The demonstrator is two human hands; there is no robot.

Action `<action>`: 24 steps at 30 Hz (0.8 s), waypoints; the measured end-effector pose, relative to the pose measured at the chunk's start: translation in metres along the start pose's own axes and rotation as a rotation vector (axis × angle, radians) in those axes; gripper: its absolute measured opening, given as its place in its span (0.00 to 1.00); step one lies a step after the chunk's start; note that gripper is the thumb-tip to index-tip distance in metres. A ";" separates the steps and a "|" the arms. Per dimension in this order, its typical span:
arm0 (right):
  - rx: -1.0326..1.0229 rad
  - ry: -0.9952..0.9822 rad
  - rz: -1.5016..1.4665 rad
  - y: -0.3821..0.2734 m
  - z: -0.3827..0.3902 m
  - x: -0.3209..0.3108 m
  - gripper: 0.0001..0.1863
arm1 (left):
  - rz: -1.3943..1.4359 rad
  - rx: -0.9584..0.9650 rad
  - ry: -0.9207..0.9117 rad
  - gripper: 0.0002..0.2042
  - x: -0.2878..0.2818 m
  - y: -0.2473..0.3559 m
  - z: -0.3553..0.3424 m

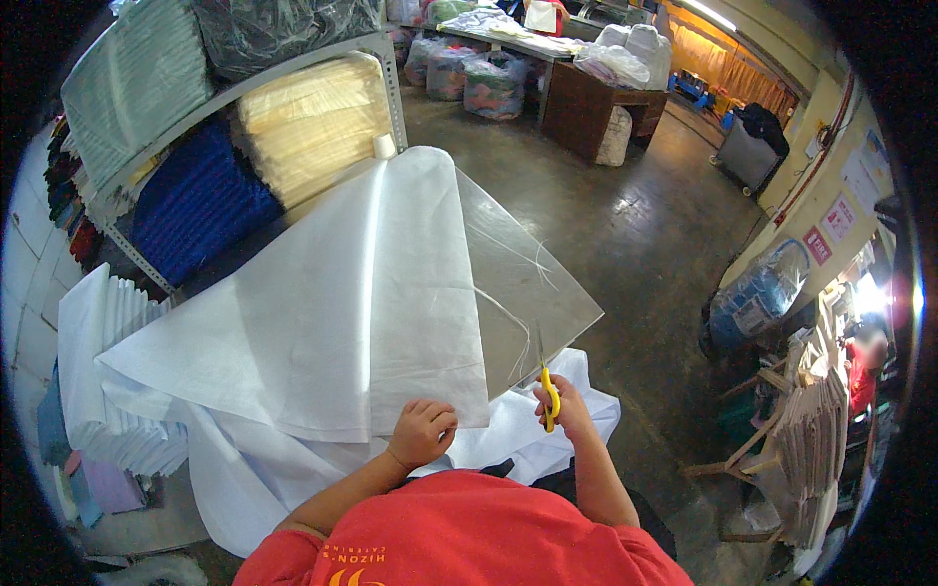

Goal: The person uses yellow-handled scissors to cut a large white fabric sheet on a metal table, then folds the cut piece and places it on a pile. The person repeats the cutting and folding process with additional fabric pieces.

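Observation:
White fabric [293, 303] lies folded over a metal-topped table [528, 283], with loose white threads on the bare metal at the right. My left hand [422, 430] is at the fabric's near edge, fingers curled closed on it. My right hand [562, 405] grips yellow-handled scissors [547, 396], blades pointing away from me, beside the fabric's right edge. More white fabric [244, 469] hangs below the table toward me, and a pleated stack of white cloth [117, 381] sits at the left.
A metal shelf [225, 107] of folded cloth stands back left. A counter with a brown desk [567, 117], bags [489, 88] and a cart [743, 151] are farther back. Right are a wrapped blue bundle [752, 298], a wooden rack [796, 439] and another person in red [862, 376].

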State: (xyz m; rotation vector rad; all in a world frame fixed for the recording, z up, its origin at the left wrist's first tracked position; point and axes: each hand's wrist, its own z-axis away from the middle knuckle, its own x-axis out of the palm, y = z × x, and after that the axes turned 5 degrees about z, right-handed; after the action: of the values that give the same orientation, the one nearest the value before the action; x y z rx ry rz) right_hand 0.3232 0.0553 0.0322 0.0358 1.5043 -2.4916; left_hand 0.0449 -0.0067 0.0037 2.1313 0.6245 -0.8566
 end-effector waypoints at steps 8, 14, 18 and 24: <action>-0.250 -0.101 0.132 -0.025 -0.042 0.027 0.28 | 0.012 -0.025 0.006 0.07 0.002 0.001 0.001; -0.280 -0.046 -0.344 -0.050 -0.138 0.060 0.21 | -0.002 -0.032 -0.003 0.09 0.000 -0.001 0.000; -0.128 0.024 -0.526 -0.051 -0.180 0.046 0.17 | 0.029 -0.039 0.006 0.09 -0.001 -0.002 0.000; -0.138 0.412 -0.155 -0.053 -0.206 -0.003 0.14 | 0.017 -0.087 -0.030 0.10 0.000 -0.002 0.004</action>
State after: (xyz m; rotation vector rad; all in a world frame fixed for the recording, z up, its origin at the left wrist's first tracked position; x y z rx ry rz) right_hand 0.2951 0.2601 -0.0183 0.4516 1.8999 -2.6054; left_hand 0.0422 -0.0090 0.0009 2.0394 0.6165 -0.8360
